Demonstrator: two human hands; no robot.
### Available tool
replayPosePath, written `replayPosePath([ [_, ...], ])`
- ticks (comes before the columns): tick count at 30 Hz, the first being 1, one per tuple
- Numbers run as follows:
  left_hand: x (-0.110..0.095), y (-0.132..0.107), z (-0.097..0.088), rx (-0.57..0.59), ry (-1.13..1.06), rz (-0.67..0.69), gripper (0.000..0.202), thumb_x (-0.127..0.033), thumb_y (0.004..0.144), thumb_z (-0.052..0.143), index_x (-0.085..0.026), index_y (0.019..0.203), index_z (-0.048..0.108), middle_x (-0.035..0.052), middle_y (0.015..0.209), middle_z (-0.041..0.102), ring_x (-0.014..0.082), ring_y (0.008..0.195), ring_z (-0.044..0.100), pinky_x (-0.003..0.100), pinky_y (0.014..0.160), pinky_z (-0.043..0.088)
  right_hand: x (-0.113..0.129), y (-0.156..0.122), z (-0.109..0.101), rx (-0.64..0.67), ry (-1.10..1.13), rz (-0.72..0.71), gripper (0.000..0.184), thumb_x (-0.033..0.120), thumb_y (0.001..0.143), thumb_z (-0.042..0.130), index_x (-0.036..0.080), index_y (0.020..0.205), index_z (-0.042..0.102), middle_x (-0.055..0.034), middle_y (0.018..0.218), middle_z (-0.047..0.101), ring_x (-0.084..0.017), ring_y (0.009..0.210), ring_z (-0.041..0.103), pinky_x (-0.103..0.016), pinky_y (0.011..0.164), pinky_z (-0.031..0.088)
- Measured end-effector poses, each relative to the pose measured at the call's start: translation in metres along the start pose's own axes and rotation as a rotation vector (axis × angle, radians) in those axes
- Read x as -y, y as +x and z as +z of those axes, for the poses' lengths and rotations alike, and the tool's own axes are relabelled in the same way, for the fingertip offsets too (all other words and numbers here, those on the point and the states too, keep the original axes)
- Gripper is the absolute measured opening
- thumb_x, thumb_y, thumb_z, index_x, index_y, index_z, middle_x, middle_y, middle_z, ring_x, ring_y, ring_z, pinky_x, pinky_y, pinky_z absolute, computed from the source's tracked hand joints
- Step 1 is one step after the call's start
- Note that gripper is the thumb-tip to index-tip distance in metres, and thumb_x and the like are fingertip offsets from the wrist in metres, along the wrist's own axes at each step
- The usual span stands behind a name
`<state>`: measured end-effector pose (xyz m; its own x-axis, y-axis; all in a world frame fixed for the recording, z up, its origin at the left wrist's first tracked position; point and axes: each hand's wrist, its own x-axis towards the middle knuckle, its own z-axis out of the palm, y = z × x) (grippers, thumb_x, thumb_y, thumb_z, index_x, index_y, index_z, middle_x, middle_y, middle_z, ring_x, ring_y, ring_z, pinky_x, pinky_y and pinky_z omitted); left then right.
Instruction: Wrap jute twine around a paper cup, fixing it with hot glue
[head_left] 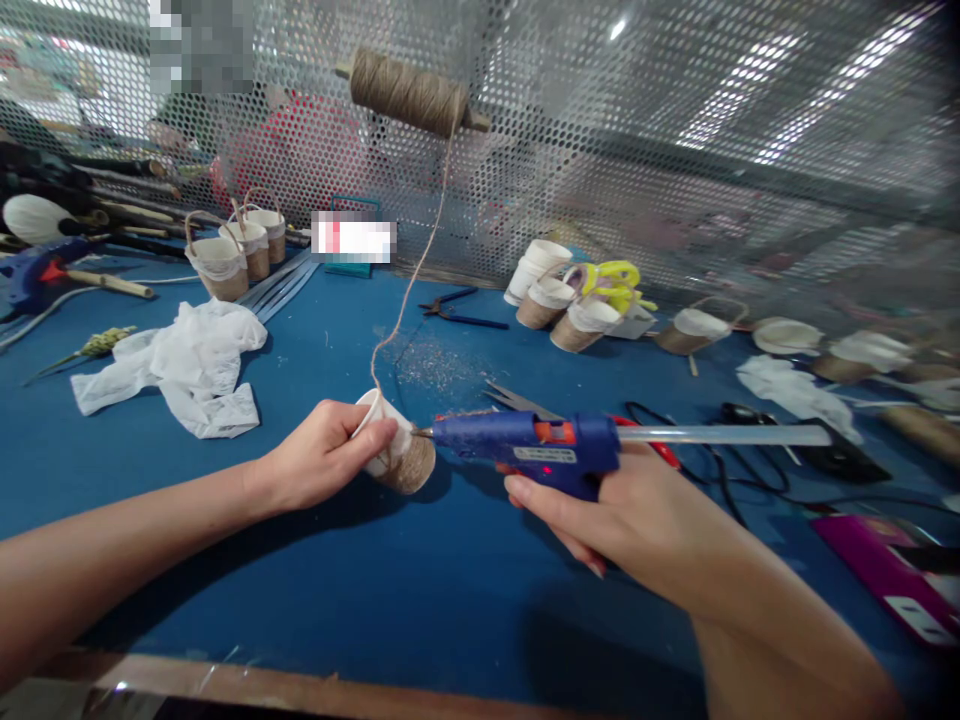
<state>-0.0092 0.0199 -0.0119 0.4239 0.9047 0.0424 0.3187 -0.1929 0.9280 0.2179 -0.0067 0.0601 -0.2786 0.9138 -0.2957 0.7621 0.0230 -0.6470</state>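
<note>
My left hand (322, 455) is closed round a small white paper cup (394, 450) lying on its side, its lower part wrapped in brown twine. A strand of twine (416, 265) runs up from the cup to a twine spool (409, 93) fixed on the mesh wall. My right hand (607, 510) grips a blue hot glue gun (529, 445). Its nozzle touches the cup's wrapped side, and a clear glue stick (720, 434) juts out of its back.
White plastic bags (187, 365) lie at the left. Finished twine-wrapped cups with handles (225, 265) stand at the back left, and more cups (555, 300) at the back centre. Scissors (517, 402), pliers (450, 308), black cables (720, 470) and a magenta box (892, 565) lie nearby. A person sits behind the mesh.
</note>
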Motion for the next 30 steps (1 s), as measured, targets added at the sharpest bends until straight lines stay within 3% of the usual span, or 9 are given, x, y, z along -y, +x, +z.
replayPosePath([
  [16,0.0,0.002,0.001,0.012,-0.016,-0.048,0.041,-0.04,0.083,0.036,-0.01,0.065,0.057,0.0028,0.062,0.058,0.0129,0.058,0.052,0.023,0.057,0.044,0.003,0.0,0.001,0.001,0.007,0.026,0.037,0.041,0.074,0.053,0.022,0.044,0.042,0.0044,0.033,0.045,-0.01,0.035,0.046,-0.022,0.042,0.041],
  [30,0.001,0.003,0.002,-0.044,-0.063,-0.08,0.039,-0.04,0.082,0.04,-0.01,0.069,0.062,0.0031,0.062,0.062,0.0133,0.056,0.054,0.021,0.052,0.043,0.013,-0.011,0.015,-0.177,-0.107,0.079,0.031,0.038,0.071,0.054,0.023,0.048,0.041,0.0054,0.031,0.039,-0.011,0.034,0.042,-0.023,0.035,0.036],
])
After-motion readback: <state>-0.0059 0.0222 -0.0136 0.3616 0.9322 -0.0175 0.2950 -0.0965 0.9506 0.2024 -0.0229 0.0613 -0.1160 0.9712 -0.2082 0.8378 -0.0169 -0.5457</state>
